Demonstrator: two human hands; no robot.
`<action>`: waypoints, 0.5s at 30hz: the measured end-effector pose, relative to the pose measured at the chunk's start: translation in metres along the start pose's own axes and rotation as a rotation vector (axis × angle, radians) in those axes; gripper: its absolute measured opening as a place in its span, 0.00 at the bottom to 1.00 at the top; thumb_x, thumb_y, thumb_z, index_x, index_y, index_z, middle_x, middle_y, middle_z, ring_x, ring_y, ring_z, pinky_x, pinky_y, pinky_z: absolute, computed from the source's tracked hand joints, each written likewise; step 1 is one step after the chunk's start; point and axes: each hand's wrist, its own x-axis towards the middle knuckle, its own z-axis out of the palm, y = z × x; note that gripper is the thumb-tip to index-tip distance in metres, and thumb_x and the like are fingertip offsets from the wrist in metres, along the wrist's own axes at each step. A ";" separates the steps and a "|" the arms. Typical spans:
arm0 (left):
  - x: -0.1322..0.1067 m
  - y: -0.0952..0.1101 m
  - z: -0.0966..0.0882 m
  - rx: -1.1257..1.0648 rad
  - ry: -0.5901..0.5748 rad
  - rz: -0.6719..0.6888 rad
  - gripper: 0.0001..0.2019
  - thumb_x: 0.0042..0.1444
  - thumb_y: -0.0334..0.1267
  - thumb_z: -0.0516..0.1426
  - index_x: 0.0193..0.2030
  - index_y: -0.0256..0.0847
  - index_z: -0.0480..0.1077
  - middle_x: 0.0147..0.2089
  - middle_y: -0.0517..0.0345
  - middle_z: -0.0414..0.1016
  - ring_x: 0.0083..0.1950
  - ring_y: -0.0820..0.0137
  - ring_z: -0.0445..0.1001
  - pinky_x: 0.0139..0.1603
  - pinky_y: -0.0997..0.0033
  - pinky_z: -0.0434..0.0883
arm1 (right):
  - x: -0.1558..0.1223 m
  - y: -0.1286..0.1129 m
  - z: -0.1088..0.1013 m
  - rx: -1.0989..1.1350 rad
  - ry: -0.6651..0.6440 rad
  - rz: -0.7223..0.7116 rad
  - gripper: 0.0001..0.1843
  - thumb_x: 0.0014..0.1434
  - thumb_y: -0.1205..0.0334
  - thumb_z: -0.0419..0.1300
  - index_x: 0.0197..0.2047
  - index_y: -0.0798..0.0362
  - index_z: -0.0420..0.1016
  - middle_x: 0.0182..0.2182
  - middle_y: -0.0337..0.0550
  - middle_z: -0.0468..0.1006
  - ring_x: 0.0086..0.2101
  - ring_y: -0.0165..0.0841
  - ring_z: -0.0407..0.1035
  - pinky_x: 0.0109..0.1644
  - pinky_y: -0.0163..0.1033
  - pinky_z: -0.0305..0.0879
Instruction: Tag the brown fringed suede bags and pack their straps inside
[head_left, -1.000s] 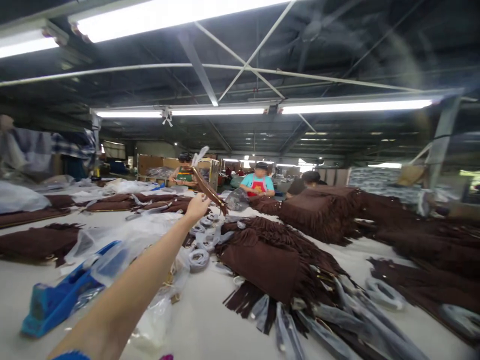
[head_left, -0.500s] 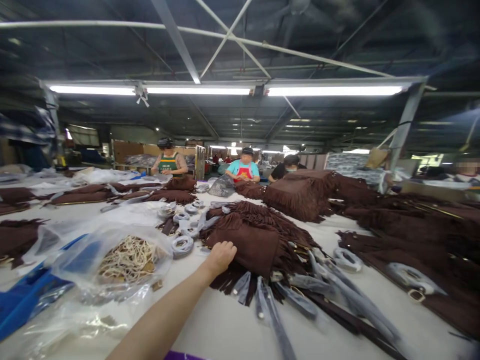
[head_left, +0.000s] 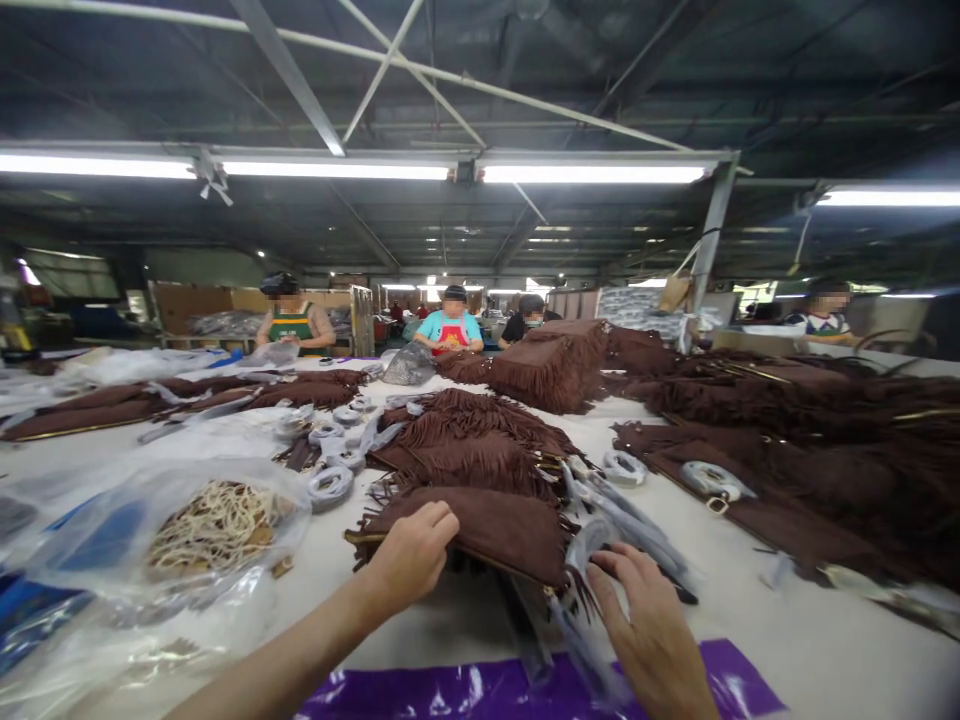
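Note:
A dark brown fringed bag with a gold zipper edge is tilted up at the front of a pile of similar brown fringed bags. My left hand is closed on its near edge, left of the middle, with the thumb hidden. At the bag's right end, my right hand has its fingers curled around a coiled strap in clear plastic wrap. More plastic-wrapped straps lie just beyond that hand. A purple plastic sheet lies on the table below both hands.
At left, a clear plastic bag holds tangled cream cord. Wrapped strap coils lie beside the pile. Larger stacks of brown fringed bags stand farther back and right. Several people work across the white table.
My left hand has drawn the bag toward me and tilted it off the pile. My right hand has come into view at its right end. The view has turned right.

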 end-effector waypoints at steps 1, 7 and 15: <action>-0.006 0.002 0.003 -0.036 0.008 -0.010 0.13 0.48 0.21 0.47 0.36 0.43 0.60 0.42 0.53 0.68 0.46 0.63 0.67 0.44 0.66 0.68 | -0.001 0.000 0.002 -0.032 -0.064 -0.026 0.29 0.61 0.38 0.44 0.33 0.51 0.76 0.44 0.57 0.77 0.47 0.52 0.69 0.54 0.59 0.62; -0.022 0.000 0.016 -0.194 0.070 -0.072 0.14 0.47 0.21 0.46 0.37 0.42 0.61 0.41 0.55 0.67 0.45 0.65 0.67 0.46 0.66 0.67 | -0.029 0.003 0.021 -0.043 -0.427 -0.103 0.26 0.59 0.38 0.53 0.45 0.51 0.77 0.51 0.54 0.76 0.53 0.50 0.69 0.56 0.54 0.65; -0.041 0.044 0.014 -0.132 0.223 -0.304 0.13 0.52 0.21 0.47 0.38 0.40 0.66 0.46 0.50 0.69 0.49 0.61 0.64 0.52 0.59 0.63 | -0.037 0.038 0.060 -0.179 -0.237 -0.402 0.24 0.59 0.38 0.54 0.36 0.49 0.79 0.50 0.58 0.78 0.51 0.52 0.71 0.51 0.57 0.70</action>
